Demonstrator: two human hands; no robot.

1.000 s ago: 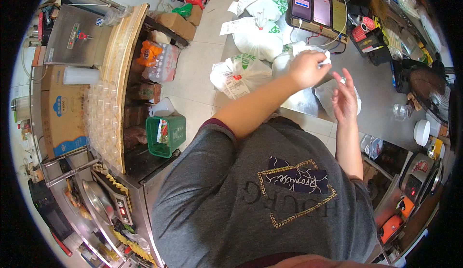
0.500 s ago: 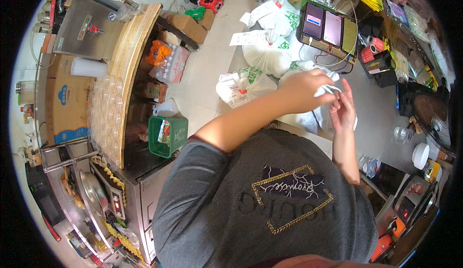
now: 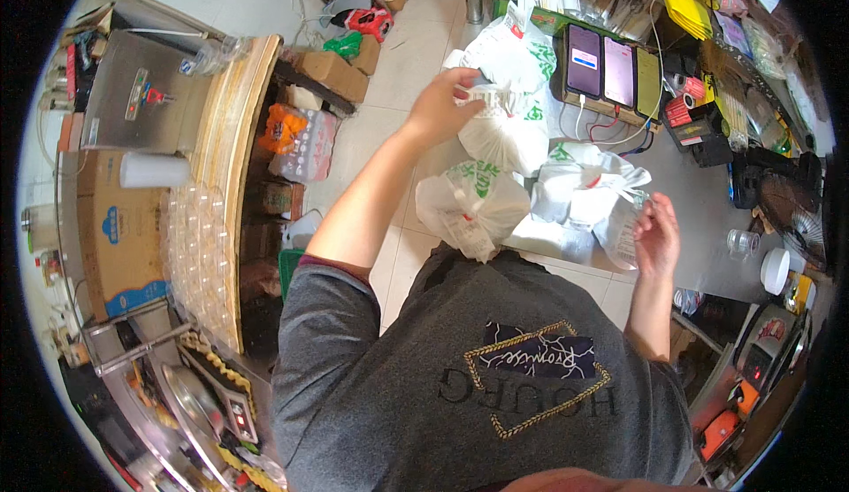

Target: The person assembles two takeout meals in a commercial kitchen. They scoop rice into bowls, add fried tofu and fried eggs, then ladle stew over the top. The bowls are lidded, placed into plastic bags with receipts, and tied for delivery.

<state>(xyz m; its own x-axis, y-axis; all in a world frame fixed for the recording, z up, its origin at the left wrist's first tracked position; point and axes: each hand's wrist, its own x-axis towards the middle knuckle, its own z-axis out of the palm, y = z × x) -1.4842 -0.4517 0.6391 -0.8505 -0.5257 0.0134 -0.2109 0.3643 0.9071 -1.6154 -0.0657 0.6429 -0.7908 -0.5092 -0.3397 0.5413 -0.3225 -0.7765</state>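
Note:
Several white plastic bags with green print stand on the metal counter (image 3: 699,200). My left hand (image 3: 442,107) is at the side of the middle bag (image 3: 504,142), with thumb and fingers closed around a printed paper slip (image 3: 489,103) there. Nearer me stands another tied bag (image 3: 473,209) with a slip on its front. My right hand (image 3: 657,234) is beside a knotted bag (image 3: 584,187) and a translucent bag with a slip (image 3: 619,234). Its fingers are loosely curled and apart, with nothing visible in them. A taller bag (image 3: 513,49) stands farther back.
Three phones (image 3: 619,72) lie on a box with charging cables behind the bags. A fan (image 3: 791,200) and a white round container (image 3: 775,271) are at the right. On the left, stacked clear cups (image 3: 195,253) line a wood-edged counter (image 3: 252,138).
My hands have parted from above the right-hand bag, which now shows a knotted top. The left went left and away to the middle bag; the right moved slightly right and nearer me.

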